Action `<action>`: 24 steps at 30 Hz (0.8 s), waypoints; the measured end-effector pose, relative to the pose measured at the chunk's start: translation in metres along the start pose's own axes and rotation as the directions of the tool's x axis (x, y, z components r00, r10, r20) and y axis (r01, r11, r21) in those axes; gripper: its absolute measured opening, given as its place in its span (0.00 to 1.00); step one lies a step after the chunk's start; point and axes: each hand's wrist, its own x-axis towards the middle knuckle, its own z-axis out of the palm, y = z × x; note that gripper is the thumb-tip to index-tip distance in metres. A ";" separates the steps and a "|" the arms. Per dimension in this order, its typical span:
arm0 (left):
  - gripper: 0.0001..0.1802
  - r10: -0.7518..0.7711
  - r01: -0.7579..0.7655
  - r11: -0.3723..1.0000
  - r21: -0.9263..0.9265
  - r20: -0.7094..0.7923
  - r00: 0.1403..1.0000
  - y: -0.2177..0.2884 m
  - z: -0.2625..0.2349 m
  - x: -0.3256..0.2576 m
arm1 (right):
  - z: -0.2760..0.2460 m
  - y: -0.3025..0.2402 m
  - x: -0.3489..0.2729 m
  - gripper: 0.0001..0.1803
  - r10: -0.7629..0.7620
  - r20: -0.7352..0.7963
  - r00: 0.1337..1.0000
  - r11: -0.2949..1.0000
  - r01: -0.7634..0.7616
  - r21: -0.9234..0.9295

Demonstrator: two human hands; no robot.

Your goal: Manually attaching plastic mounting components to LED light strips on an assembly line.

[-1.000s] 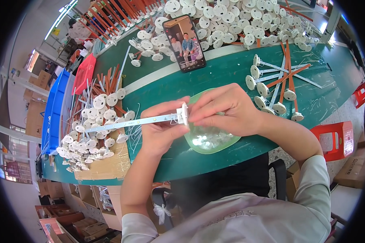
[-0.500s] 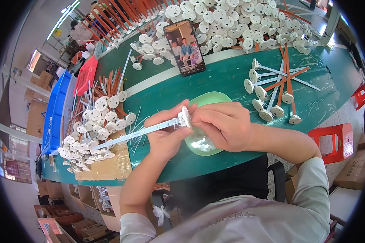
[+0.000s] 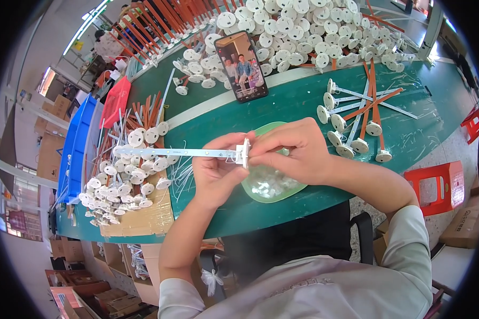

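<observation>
My left hand [image 3: 214, 175] is closed round the white disc-shaped base [image 3: 243, 153] of an LED light strip [image 3: 183, 152]. The strip is a narrow pale bar with small LEDs, sticking out level to the left. Thin wires join it to the base. Thumb and fingers of my right hand [image 3: 295, 151] pinch together at the other face of the same base; whether a small part sits between them is hidden. Below my hands lies a green bowl [image 3: 274, 196] holding small clear and white pieces, partly covered by my right hand.
A phone [image 3: 241, 66] leans in front of a heap of white discs [image 3: 303, 32]. Bundled strips with discs [image 3: 127, 175] lie on cardboard at left, beside a blue tray [image 3: 75, 149] and a red basket [image 3: 114, 103]. Several finished-looking strips [image 3: 364, 114] lie at right; a red stool [image 3: 436, 186] stands beyond.
The strip has swung from slanting down-left to nearly level. My right hand has shifted slightly up and left, still pinching at the base, which my left hand keeps holding.
</observation>
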 end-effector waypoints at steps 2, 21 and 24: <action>0.31 -0.005 0.005 1.000 -0.013 0.014 1.000 0.005 0.003 0.001 | -0.001 -0.006 0.003 0.05 0.014 0.004 1.000 1.000 -0.014 0.023; 0.30 0.133 0.441 -0.467 0.766 -0.432 0.892 0.229 -0.196 0.018 | -0.033 -0.063 -0.135 0.20 -0.119 0.027 0.993 0.725 0.105 -0.680; 0.30 0.162 0.319 -0.653 0.687 -0.285 0.945 0.228 -0.214 0.013 | -0.032 -0.062 -0.163 0.25 -0.131 -0.040 0.991 0.726 0.069 -0.685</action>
